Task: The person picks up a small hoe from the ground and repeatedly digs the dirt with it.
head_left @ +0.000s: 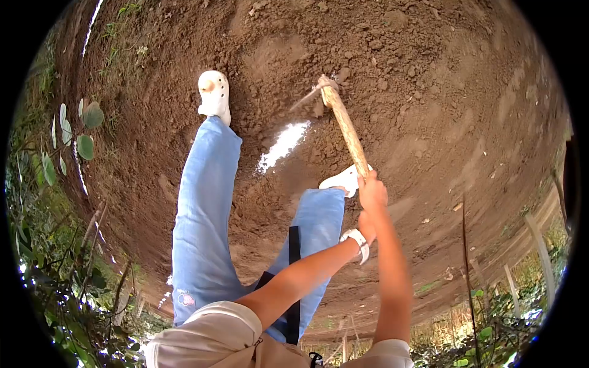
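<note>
A hoe with a pale wooden handle reaches forward and slightly left from my hands. Its head is at the soil, thin and a little blurred, so I cannot tell how deep the edge sits. My right hand is closed round the handle, nearer the head. Just behind it, my left hand is closed at the handle's rear end, partly hidden by the right forearm. A white watch is on the left wrist.
Loose, clumpy brown soil spreads ahead. My left foot in a white clog is forward; my other white clog is near the handle. Leafy plants border the left, and wooden posts stand at the right.
</note>
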The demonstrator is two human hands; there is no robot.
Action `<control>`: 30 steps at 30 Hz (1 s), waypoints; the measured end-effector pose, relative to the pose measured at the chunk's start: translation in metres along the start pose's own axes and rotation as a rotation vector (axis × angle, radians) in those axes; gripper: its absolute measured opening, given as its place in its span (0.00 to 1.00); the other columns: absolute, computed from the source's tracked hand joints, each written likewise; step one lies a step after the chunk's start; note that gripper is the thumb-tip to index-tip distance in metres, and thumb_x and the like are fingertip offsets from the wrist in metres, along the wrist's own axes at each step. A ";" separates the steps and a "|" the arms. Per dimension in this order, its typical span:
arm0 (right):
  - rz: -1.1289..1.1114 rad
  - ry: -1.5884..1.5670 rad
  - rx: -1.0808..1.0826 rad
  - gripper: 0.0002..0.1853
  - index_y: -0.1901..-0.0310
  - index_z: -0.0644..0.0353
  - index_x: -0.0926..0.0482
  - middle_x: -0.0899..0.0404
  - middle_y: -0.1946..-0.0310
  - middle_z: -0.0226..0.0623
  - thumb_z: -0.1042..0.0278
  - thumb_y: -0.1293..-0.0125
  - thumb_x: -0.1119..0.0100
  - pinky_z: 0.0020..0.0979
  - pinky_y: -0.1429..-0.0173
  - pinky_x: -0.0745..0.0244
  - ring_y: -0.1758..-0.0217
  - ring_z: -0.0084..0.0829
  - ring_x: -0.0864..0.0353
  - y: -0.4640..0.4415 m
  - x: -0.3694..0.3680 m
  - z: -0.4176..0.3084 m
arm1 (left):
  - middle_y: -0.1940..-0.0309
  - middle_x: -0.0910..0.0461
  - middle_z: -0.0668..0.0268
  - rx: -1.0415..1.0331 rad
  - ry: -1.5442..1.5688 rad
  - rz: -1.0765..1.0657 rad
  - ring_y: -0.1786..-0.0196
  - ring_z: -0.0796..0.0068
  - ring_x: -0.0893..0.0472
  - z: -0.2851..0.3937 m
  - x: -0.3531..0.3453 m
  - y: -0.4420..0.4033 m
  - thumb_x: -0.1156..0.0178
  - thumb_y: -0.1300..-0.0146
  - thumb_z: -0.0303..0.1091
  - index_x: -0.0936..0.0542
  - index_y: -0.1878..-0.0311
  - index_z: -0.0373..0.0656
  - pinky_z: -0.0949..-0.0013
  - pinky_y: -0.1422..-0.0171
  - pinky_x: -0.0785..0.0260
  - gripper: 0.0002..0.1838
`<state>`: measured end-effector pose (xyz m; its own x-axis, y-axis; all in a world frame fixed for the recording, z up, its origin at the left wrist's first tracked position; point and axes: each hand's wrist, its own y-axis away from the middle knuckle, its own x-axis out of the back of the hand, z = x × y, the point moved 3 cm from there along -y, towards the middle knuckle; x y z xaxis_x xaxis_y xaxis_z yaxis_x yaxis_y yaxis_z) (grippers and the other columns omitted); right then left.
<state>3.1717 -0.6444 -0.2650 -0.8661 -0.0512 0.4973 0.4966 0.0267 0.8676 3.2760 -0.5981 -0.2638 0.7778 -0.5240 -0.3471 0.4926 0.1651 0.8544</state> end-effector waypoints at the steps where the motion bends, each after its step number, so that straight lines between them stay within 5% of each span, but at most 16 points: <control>1: -0.017 0.009 -0.006 0.24 0.53 0.62 0.35 0.24 0.69 0.59 0.48 0.38 0.56 0.50 0.57 0.31 0.61 0.56 0.25 0.006 0.000 0.010 | 0.75 0.23 0.65 0.113 -0.178 0.058 0.72 0.77 0.25 0.016 -0.014 0.013 0.41 0.47 0.35 0.27 0.61 0.37 0.69 0.70 0.33 0.14; 4: 0.012 -0.141 -0.031 0.24 0.56 0.63 0.33 0.24 0.69 0.60 0.47 0.39 0.55 0.51 0.58 0.33 0.60 0.58 0.26 0.025 0.004 0.025 | 0.76 0.22 0.62 0.169 -0.356 0.169 0.74 0.73 0.23 0.038 -0.024 0.042 0.39 0.49 0.38 0.27 0.60 0.36 0.67 0.71 0.33 0.18; 5: 0.100 -0.183 -0.007 0.24 0.59 0.64 0.32 0.24 0.74 0.57 0.47 0.40 0.52 0.46 0.65 0.30 0.69 0.53 0.23 0.027 -0.013 0.038 | 0.76 0.22 0.60 0.102 -0.339 0.236 0.75 0.69 0.23 0.044 -0.020 0.053 0.38 0.50 0.39 0.27 0.60 0.36 0.65 0.71 0.32 0.19; 7: 0.154 -0.593 -0.038 0.21 0.63 0.64 0.31 0.28 0.85 0.37 0.50 0.42 0.45 0.29 0.81 0.33 0.87 0.27 0.29 0.050 -0.040 0.042 | 0.77 0.23 0.52 0.306 -0.749 -0.030 0.75 0.59 0.23 0.003 0.024 0.059 0.38 0.51 0.38 0.28 0.60 0.35 0.61 0.70 0.32 0.19; 8: 0.079 -0.737 -0.162 0.20 0.63 0.62 0.31 0.31 0.86 0.31 0.51 0.42 0.44 0.27 0.83 0.35 0.88 0.24 0.31 0.067 -0.037 0.024 | 0.78 0.23 0.53 0.062 -0.667 0.066 0.75 0.59 0.23 0.012 0.045 0.072 0.38 0.52 0.35 0.29 0.59 0.34 0.60 0.71 0.33 0.19; 10: 0.123 -1.186 -0.309 0.17 0.63 0.59 0.33 0.35 0.87 0.27 0.53 0.41 0.44 0.22 0.86 0.40 0.89 0.19 0.36 0.087 -0.068 -0.007 | 0.83 0.25 0.58 -0.167 -0.907 -0.213 0.81 0.66 0.25 0.052 0.098 0.073 0.42 0.48 0.35 0.27 0.66 0.33 0.64 0.79 0.36 0.13; 13: 0.271 -1.624 -0.509 0.19 0.57 0.58 0.37 0.36 0.85 0.27 0.54 0.40 0.45 0.20 0.86 0.39 0.89 0.19 0.37 0.076 -0.110 -0.072 | 0.80 0.23 0.53 0.029 -1.281 -0.336 0.77 0.59 0.22 0.117 0.165 0.029 0.37 0.54 0.37 0.27 0.61 0.36 0.63 0.73 0.31 0.19; 16: 0.402 -1.887 -0.539 0.23 0.55 0.66 0.42 0.32 0.74 0.38 0.69 0.47 0.41 0.25 0.81 0.30 0.82 0.25 0.31 0.024 -0.108 -0.110 | 0.78 0.22 0.56 0.210 -1.536 -0.639 0.78 0.66 0.20 0.195 0.150 -0.043 0.38 0.56 0.35 0.26 0.62 0.38 0.68 0.72 0.28 0.17; 18: 0.548 -2.000 -0.557 0.17 0.61 0.69 0.37 0.31 0.77 0.37 0.76 0.54 0.45 0.28 0.81 0.31 0.82 0.27 0.29 -0.031 -0.116 -0.109 | 0.79 0.23 0.54 0.234 -1.716 -0.600 0.79 0.65 0.21 0.209 0.126 -0.086 0.40 0.60 0.31 0.26 0.65 0.35 0.66 0.72 0.29 0.16; 19: 0.193 -2.195 -0.547 0.10 0.70 0.70 0.31 0.30 0.80 0.38 0.76 0.56 0.45 0.30 0.81 0.33 0.82 0.28 0.28 -0.050 -0.117 -0.102 | 0.78 0.23 0.51 0.036 -1.831 -0.704 0.74 0.56 0.21 0.201 0.120 -0.105 0.41 0.60 0.30 0.27 0.65 0.33 0.61 0.68 0.29 0.17; 20: 0.096 -2.269 -0.596 0.06 0.76 0.69 0.28 0.27 0.81 0.39 0.76 0.56 0.45 0.32 0.80 0.33 0.83 0.28 0.28 -0.051 -0.105 -0.097 | 0.76 0.24 0.48 -0.078 -1.961 -0.671 0.68 0.49 0.23 0.201 0.102 -0.102 0.42 0.60 0.31 0.28 0.63 0.34 0.57 0.63 0.31 0.18; 25: 0.179 -1.912 -0.974 0.05 0.75 0.74 0.31 0.29 0.84 0.42 0.80 0.55 0.48 0.31 0.86 0.34 0.89 0.33 0.29 -0.019 -0.087 -0.119 | 0.71 0.23 0.48 0.150 -1.938 -0.642 0.63 0.49 0.23 0.221 0.110 -0.068 0.40 0.59 0.37 0.29 0.62 0.34 0.55 0.58 0.33 0.21; 28: 0.136 -1.931 -0.941 0.17 0.63 0.78 0.35 0.27 0.82 0.49 0.77 0.54 0.47 0.32 0.87 0.32 0.90 0.34 0.27 -0.008 -0.138 -0.179 | 0.69 0.23 0.48 0.328 -2.043 -0.470 0.65 0.55 0.21 0.259 0.142 -0.042 0.43 0.57 0.34 0.30 0.58 0.31 0.59 0.59 0.29 0.21; 30: 0.000 -1.664 -0.948 0.23 0.56 0.74 0.36 0.25 0.66 0.58 0.71 0.54 0.44 0.41 0.60 0.25 0.66 0.48 0.21 0.006 -0.155 -0.222 | 0.69 0.22 0.51 0.423 -1.905 -0.339 0.64 0.55 0.21 0.287 0.181 -0.029 0.40 0.58 0.38 0.28 0.60 0.36 0.59 0.59 0.30 0.21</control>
<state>3.3222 -0.8575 -0.3372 0.2469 0.8325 0.4960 -0.1376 -0.4765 0.8683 3.2900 -0.9377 -0.2401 -0.8036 -0.5924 0.0580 0.1736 -0.1400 0.9748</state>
